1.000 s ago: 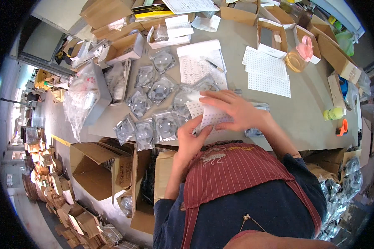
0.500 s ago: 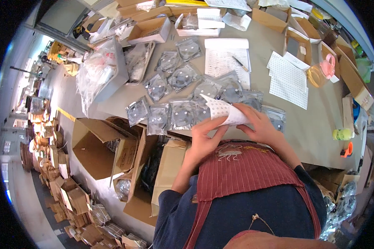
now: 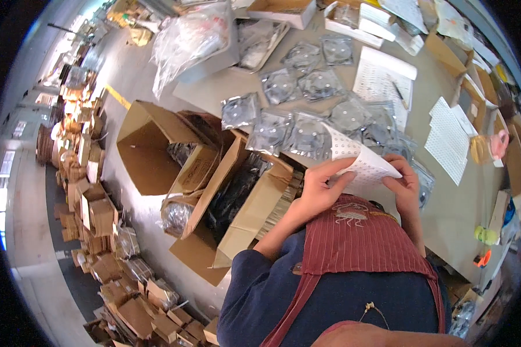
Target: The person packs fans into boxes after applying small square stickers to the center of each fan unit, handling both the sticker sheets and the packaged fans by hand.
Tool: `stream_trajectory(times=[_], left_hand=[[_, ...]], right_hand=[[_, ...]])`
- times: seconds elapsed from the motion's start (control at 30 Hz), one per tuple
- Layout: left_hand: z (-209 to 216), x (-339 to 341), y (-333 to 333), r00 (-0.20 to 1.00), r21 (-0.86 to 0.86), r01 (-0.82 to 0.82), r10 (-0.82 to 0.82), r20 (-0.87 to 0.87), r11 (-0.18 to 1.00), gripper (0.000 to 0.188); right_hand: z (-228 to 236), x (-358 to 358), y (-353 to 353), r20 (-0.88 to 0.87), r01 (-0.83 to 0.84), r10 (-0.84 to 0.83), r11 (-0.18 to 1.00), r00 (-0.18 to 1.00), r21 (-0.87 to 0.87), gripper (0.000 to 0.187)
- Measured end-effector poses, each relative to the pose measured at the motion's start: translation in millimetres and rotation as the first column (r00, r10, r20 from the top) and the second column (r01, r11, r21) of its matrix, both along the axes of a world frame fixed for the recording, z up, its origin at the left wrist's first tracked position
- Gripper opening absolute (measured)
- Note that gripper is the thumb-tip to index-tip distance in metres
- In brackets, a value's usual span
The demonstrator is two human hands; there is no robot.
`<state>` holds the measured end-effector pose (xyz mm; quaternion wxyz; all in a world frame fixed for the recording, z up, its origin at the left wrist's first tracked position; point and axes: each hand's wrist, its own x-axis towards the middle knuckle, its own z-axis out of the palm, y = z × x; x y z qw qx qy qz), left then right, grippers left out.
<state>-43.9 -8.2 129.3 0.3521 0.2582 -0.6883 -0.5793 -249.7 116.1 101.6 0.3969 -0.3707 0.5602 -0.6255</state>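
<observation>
My left hand (image 3: pixel 323 186) pinches one side of a curled white sheet of small printed stickers (image 3: pixel 369 168), thumb and fingers closed on it. On the other side, my right hand (image 3: pixel 405 184) grips the same sheet between thumb and fingers. The sheet bows between the two hands, just above the table's near edge and in front of the maroon striped apron (image 3: pixel 364 243). Beyond it lie several clear plastic bags (image 3: pixel 308 134), each with a flat dark part inside. Some of these bags overlap, and a few are partly hidden behind the sheet and my right hand.
A lined pad (image 3: pixel 383 81) with a pen (image 3: pixel 399 93) lies past the bags. White dotted sheets (image 3: pixel 447 141) and a pink-lidded jug (image 3: pixel 485 149) are to the right. Open cardboard boxes (image 3: pixel 150 147) stand left of me, below a grey bin (image 3: pixel 214 68) heaped with plastic bags.
The view has swung left, so the table appears farther right. My hands are wider apart, and the sticker sheet is less tightly curled, showing more of its surface.
</observation>
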Motion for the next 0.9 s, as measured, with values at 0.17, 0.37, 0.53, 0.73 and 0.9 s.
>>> stream_trajectory(times=[0.17,0.37,0.53,0.73,0.9], left_hand=[[-13,17,-2,0.987,-0.054,0.155,-0.157,-0.031,0.986,0.040],[-9,37,-34,0.951,-0.260,0.212,-0.138,0.277,0.942,0.063],[-40,71,-133,0.905,-0.394,-0.196,0.320,0.280,0.898,0.042],[-136,161,-294,0.284,-0.464,-0.418,0.597,0.750,0.781,0.110],[-126,193,-304,0.631,-0.149,-0.482,0.460,0.624,0.864,0.088]], right_hand=[[-9,35,-12,0.591,-0.028,-0.015,0.997,0.807,0.065,0.059],[-37,64,-27,0.553,0.112,-0.231,0.964,0.801,0.240,0.063],[-77,39,-5,0.388,0.489,-0.587,0.809,0.711,0.327,0.066],[-72,33,25,0.402,0.686,-0.721,0.680,0.564,0.258,0.060],[-76,41,61,0.328,0.804,-0.826,0.543,0.459,0.243,0.055]])
